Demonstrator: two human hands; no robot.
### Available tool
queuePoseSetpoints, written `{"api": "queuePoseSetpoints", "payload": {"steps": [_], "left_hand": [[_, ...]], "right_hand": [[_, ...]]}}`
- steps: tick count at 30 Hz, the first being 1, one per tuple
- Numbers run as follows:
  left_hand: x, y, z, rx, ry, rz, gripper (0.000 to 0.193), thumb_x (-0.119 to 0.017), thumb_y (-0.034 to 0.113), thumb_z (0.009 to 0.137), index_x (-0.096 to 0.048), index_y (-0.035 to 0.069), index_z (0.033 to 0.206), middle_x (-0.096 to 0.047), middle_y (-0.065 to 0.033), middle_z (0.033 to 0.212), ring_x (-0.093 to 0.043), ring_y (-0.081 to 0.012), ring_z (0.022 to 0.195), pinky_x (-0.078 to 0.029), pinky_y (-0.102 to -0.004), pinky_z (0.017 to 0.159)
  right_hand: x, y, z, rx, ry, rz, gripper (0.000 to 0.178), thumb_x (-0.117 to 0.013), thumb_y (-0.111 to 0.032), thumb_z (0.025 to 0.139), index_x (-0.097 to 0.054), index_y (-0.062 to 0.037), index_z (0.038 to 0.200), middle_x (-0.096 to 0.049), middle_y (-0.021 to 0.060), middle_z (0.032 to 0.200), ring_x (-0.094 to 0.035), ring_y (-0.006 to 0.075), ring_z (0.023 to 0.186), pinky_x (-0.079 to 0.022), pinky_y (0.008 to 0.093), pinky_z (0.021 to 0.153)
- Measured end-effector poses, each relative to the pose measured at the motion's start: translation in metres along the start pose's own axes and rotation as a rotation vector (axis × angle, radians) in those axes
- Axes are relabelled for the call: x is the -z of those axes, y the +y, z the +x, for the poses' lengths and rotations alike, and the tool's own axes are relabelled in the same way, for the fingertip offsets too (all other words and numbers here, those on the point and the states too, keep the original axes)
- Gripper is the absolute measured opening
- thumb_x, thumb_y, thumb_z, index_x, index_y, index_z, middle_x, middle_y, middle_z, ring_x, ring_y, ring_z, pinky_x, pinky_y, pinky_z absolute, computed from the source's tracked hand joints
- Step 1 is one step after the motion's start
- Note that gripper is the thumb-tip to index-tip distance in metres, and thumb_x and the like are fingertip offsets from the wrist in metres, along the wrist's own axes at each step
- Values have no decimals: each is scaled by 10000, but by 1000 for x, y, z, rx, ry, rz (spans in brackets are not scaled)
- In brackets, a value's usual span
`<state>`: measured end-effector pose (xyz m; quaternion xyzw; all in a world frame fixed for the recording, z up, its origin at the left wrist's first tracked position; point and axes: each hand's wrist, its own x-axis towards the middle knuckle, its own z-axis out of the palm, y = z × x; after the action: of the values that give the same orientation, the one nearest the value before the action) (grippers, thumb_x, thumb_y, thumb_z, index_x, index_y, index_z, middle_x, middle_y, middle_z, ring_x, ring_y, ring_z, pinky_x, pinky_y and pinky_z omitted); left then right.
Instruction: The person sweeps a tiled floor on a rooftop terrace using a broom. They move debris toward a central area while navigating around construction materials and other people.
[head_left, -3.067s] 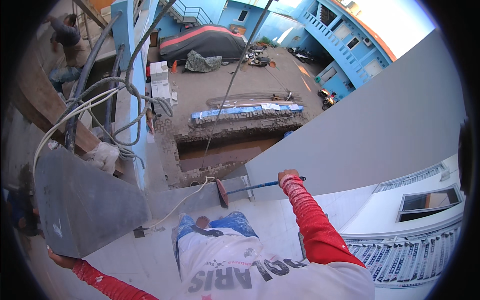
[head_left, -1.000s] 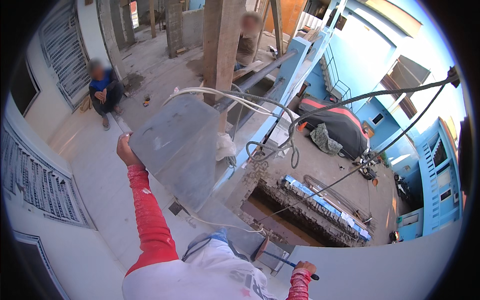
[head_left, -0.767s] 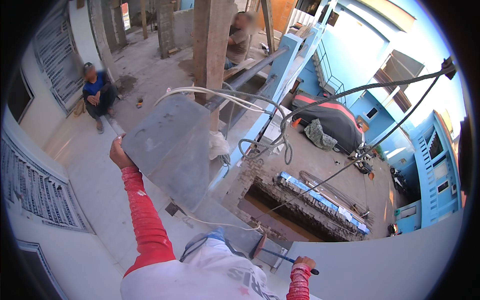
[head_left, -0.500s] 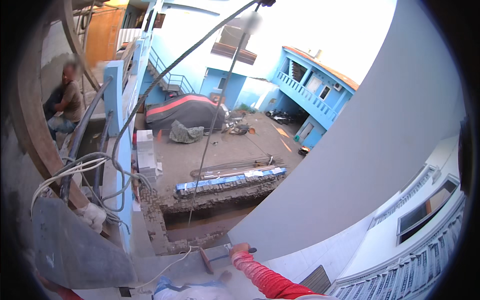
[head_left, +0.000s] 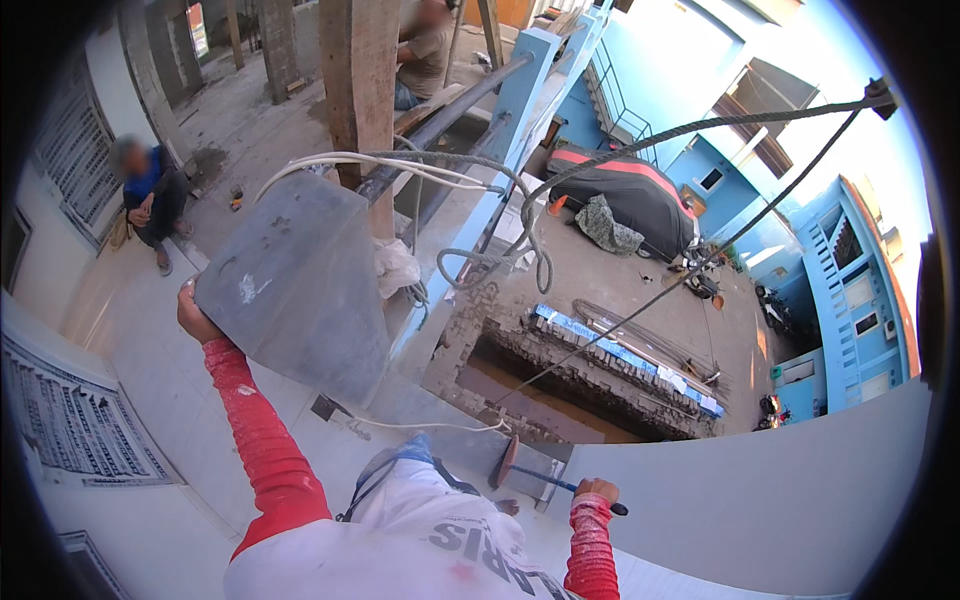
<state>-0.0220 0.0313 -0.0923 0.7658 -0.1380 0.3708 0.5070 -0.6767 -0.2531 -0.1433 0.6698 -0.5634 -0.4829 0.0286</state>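
My left hand point(head_left: 196, 312), in a red dusty sleeve, grips the left corner of a large dark grey panel point(head_left: 290, 285). The panel leans near the railing, with pale smudges on its face. My right hand point(head_left: 597, 490) is closed around a tool with a blue rod point(head_left: 545, 479) and a dark handle end. At the rod's other end is a reddish-brown flat piece point(head_left: 507, 461), beside a grey ledge. A thin white cord point(head_left: 455, 424) runs along that ledge, between the panel and the tool.
A blue railing post point(head_left: 530, 75) carries dark pipes and looped cables point(head_left: 490, 255). Ropes point(head_left: 680, 285) slant over the drop to a courtyard with a muddy trench point(head_left: 540, 400) and a covered car point(head_left: 635, 205). Two people sit farther off, one against the left wall point(head_left: 152, 195).
My view has swung left, bringing the floor and a seated person into sight. My left hand now shows at the panel's corner. My right hand keeps hold of the blue-rodded tool.
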Motion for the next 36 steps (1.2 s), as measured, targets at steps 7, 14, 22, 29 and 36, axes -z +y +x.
{"api": "queuePoseSetpoints", "payload": {"steps": [7, 14, 22, 29, 36], "left_hand": [[4, 45, 5, 396, -91, -558, 453, -381, 276, 921, -608, -49, 1141, -670, -140, 965, -643, -228, 886, -500, -309, 826], [1, 68, 5, 639, -205, -1000, 528, -329, 308, 926, -588, -85, 1166, -654, -167, 1036, -621, -241, 965, -479, -313, 869], [-1, 51, 5, 485, -63, -644, 467, -363, 281, 922, -653, -70, 1027, -681, -148, 944, -645, -236, 868, -499, -319, 812], [1, 34, 4, 339, -38, -461, 431, -388, 274, 913, -690, -30, 959, -692, -120, 892, -641, -203, 813, -508, -317, 753], [-1, 16, 8, 648, -29, -717, 431, -421, 355, 930, -611, -9, 1059, -641, -107, 984, -616, -203, 874, -501, -324, 791]], "right_hand": [[0, -1, -4, -8, 22, -51, 266, -484, -239, 940, -693, -263, 1104, -696, -47, 1059, -671, 183, 977, -517, 386, 657], [-11, -1, 3, 34, 39, -77, 258, -494, -234, 933, -701, -261, 1085, -701, -56, 1036, -681, 174, 943, -518, 374, 605], [-8, -4, 5, 47, 67, -66, 232, -524, -218, 913, -714, -260, 1040, -711, -51, 1000, -690, 178, 908, -516, 369, 589], [-6, -5, 5, 22, 40, -43, 234, -517, -237, 917, -711, -257, 1047, -709, -52, 1001, -688, 189, 919, -514, 391, 593], [-17, -3, 14, 41, 48, -37, 248, -503, -228, 919, -711, -245, 1052, -705, -34, 1036, -687, 200, 931, -524, 407, 611]]}}
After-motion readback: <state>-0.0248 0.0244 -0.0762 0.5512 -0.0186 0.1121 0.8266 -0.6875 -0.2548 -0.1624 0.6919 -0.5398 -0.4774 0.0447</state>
